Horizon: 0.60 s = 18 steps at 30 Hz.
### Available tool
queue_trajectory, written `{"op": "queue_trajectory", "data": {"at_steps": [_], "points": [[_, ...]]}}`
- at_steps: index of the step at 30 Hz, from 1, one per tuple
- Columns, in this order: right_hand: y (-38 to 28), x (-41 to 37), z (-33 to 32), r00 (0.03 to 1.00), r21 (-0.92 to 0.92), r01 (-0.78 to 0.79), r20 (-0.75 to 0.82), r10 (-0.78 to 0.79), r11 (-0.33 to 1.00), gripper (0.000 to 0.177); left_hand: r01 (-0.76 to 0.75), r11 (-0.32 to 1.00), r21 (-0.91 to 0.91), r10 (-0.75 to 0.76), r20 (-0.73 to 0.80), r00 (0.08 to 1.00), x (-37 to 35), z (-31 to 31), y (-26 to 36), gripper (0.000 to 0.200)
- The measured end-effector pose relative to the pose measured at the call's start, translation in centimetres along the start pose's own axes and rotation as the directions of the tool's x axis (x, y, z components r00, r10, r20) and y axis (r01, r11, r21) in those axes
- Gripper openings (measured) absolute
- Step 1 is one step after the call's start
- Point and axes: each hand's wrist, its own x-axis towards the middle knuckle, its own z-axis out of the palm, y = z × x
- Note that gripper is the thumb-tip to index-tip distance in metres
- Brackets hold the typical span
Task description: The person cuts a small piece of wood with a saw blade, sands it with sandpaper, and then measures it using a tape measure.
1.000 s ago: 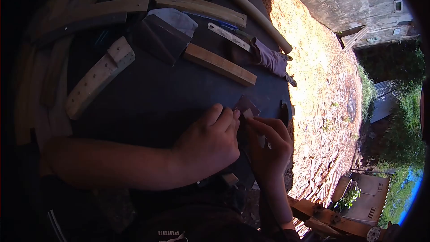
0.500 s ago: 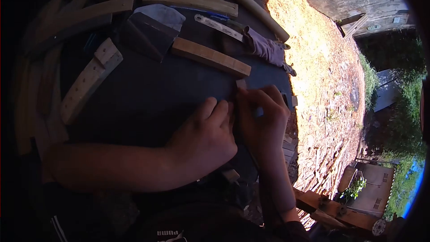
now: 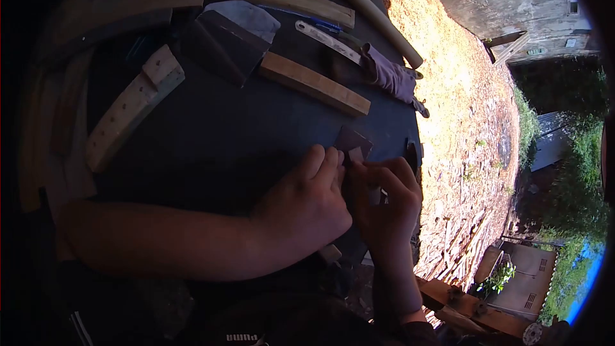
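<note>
Head view: near the right edge of the tabletop (image 3: 218,128), the right hand (image 3: 391,186) pinches a wood piece (image 3: 356,154) over a brown sheet (image 3: 349,138); left hand (image 3: 311,186) curls alongside, grip unclear.

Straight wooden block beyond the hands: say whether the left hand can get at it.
Probably yes: bare dark tabletop lies between the left hand and the straight wooden block. That hand seems busy beside the small dark square piece, so it might need freeing first.
</note>
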Motion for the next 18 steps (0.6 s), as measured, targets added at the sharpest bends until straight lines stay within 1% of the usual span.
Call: {"op": "queue_trajectory", "data": {"at_steps": [2, 4, 5, 8, 10, 13, 14, 16, 18], "points": [[0.2, 0.6, 0.4, 1.000, -0.002, -0.021, 0.002, 0.021, 1.000, 0.009, -0.031, 0.999, -0.044, 0.034, 0.080, 0.996, 0.1, -0.4, -0.1, 0.036], [0.5, 2.8, 1.6, 0.999, -0.012, -0.033, -0.001, 0.033, 0.999, 0.008, -0.041, 0.998, -0.050, 0.045, 0.074, 0.996, 0.1, -0.7, -0.1, 0.037], [0.7, 2.5, 1.4, 1.000, -0.011, -0.029, -0.008, 0.029, 1.000, 0.009, -0.042, 0.998, -0.051, 0.046, 0.074, 0.996, 0.1, -0.7, -0.2, 0.038], [0.2, 1.0, 0.6, 1.000, -0.015, 0.004, -0.027, -0.004, 1.000, 0.010, -0.007, 0.999, 0.045, 0.008, -0.021, 1.000, 0.1, -0.1, 0.2, 0.038], [-0.7, 0.1, -0.3, 0.999, -0.032, 0.032, -0.029, -0.033, 0.999, 0.012, -0.021, 0.997, 0.074, 0.021, 0.000, 1.000, 0.0, -0.3, 0.2, 0.039], [0.3, 1.1, 0.8, 0.999, 0.018, -0.031, -0.029, 0.032, 0.999, 0.012, -0.029, 0.999, 0.043, 0.027, 0.046, 0.999, -0.3, -0.7, 0.5, 0.039], [0.6, 1.9, 1.1, 0.999, 0.027, -0.030, -0.017, 0.030, 0.999, 0.011, -0.039, 0.999, 0.036, 0.037, 0.056, 0.998, -0.1, -0.8, 0.3, 0.039], [1.0, 3.1, 1.4, 1.000, 0.049, -0.023, 0.007, 0.023, 0.999, 0.009, -0.034, 0.998, 0.055, 0.032, 0.036, 0.999, -0.1, -0.6, 0.4, 0.039], [0.7, 1.5, 0.3, 0.999, 0.008, -0.032, 0.011, 0.032, 0.999, 0.010, -0.034, 0.996, 0.084, 0.034, 0.007, 0.999, -0.1, -0.3, 0.5, 0.039]]}}
